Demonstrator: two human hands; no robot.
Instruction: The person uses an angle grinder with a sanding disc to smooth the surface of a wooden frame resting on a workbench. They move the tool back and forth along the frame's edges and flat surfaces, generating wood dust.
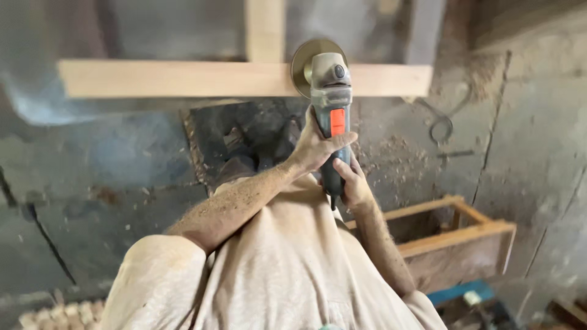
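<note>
Both hands (315, 146) grip grinder (331, 104), disc on wooden bar (183, 79).

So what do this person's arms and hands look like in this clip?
Both forearms are bare and hairy, dusted with fine sawdust. The left hand and right hand wear no gloves, rings or watch. The sleeves are short, of a light beige shirt.

A cracked, dusty concrete floor (526, 110) is seen beneath everything, and sawdust (397, 156) is scattered over it. A pale wooden plank (177, 79) is laid across it, crossed by a second strip (264, 27), with a dark slab (244, 137) just below. An open wooden box frame (455, 241) is set to the right, and small wood blocks (58, 315) are piled at the lower left.
</note>
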